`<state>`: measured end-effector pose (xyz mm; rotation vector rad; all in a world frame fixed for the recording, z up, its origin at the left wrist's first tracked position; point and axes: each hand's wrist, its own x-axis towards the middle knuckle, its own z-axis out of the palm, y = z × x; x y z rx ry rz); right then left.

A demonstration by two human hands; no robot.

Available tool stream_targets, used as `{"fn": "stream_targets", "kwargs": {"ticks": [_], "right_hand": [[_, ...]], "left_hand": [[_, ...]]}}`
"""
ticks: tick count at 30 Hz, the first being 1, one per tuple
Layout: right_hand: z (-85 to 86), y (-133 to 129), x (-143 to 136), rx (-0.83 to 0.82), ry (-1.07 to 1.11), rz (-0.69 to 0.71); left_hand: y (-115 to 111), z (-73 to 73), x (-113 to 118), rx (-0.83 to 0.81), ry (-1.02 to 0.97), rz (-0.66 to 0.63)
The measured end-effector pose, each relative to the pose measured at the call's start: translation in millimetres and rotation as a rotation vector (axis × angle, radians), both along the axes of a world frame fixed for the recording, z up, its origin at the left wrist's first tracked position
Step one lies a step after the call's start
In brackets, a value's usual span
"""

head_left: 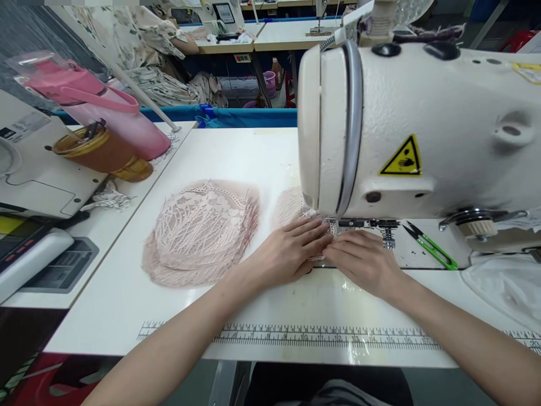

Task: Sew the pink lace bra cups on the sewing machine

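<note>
A pale pink lace piece (291, 208) lies under the needle end of the white sewing machine (406, 124). My left hand (291, 248) rests on this lace, palm down, with its fingers stretched toward the needle area. From the other side, my right hand (366, 259) has its fingers pressed together at the lace's near edge; its thumb is hidden. The fingertips of both hands almost meet in front of the presser foot, and they cover much of the lace there. To the left lies a stack of pink lace pieces (203, 231) with loose threads on top.
Green thread snips (431, 245) lie right of the needle area, near white cloth (507, 282). A printed ruler (296, 335) runs along the table's front edge. At left stand a pink bottle (114, 113) and a brown cup (101, 149). Another person's arm (186, 44) shows behind.
</note>
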<state>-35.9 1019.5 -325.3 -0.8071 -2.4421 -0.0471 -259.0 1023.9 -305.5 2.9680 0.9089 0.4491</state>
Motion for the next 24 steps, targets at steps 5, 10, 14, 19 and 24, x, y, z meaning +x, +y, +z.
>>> {"fn": "stream_targets", "kwargs": {"ticks": [5,10,14,19,24], "right_hand": [[-3.2,0.9,-3.2,0.006,0.007,0.006],[-4.2,2.0,-3.7,0.037,-0.013,0.015],[-3.2,3.3,-3.2,0.046,-0.011,0.026],[-1.8,5.4,-2.4,0.058,0.011,0.029],[-0.7,6.4,-3.3,0.073,0.012,0.013]], "left_hand": [[4.5,1.5,-3.9,-0.044,-0.032,-0.013],[6.6,0.5,-5.6,-0.050,-0.045,-0.020],[7.4,1.3,-4.7,-0.046,-0.044,-0.006],[6.9,2.1,-1.8,-0.035,-0.015,0.018],[6.4,1.6,-0.5,-0.017,-0.006,0.045]]}}
